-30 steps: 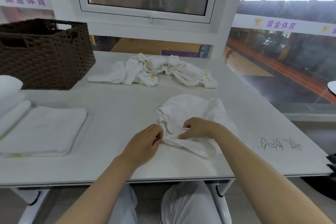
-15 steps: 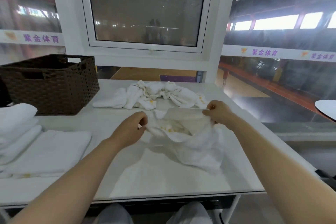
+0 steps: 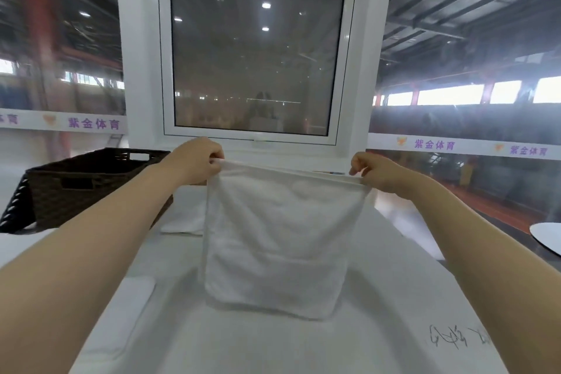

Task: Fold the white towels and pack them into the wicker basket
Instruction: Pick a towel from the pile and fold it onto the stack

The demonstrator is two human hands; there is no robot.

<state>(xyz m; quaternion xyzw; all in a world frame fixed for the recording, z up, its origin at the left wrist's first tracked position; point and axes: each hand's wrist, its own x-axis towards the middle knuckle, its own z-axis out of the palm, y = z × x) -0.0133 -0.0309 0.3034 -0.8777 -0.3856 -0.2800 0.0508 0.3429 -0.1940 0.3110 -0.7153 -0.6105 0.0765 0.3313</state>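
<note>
White towel (image 3: 277, 240) lifted and stretched flat between both hands

Bunched on the tabletop (image 3: 273, 346) a moment ago, it now hangs open, left hand (image 3: 198, 162) and right hand (image 3: 375, 171) each pinching a top corner; ready for folding, I judge, with the wicker basket (image 3: 82, 182) waiting beyond the left hand

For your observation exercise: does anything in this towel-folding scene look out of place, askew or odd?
Nothing is spilled or damaged. One oddity: black handwritten scribbles mark the white table at near right. The towel hangs evenly between the left hand and right hand.
</note>
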